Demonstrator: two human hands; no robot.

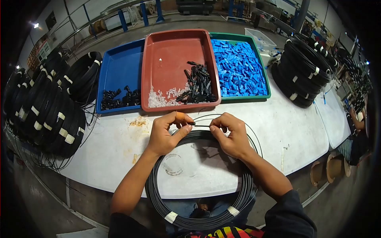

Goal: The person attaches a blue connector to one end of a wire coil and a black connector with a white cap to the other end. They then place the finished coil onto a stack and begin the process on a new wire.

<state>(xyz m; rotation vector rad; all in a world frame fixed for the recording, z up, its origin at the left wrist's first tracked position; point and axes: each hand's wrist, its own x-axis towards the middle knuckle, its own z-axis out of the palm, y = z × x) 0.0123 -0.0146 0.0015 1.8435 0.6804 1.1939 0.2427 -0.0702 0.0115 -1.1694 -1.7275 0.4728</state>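
Three trays: red tray [172, 57] as landmark, one blue tray [121, 67] left of it, one green tray [245, 98] right. Pinching one small black piece [193, 123] in left hand [164, 133], one wire [202, 126] in right hand [234, 137], both grips narrow, just nearer than red tray. Too small to tell if joined. Also on near side: one coil [154, 198], bearing two visible tapes [171, 216]. Inside red tray: black clips [198, 83] and white bits [162, 98], too many to count.
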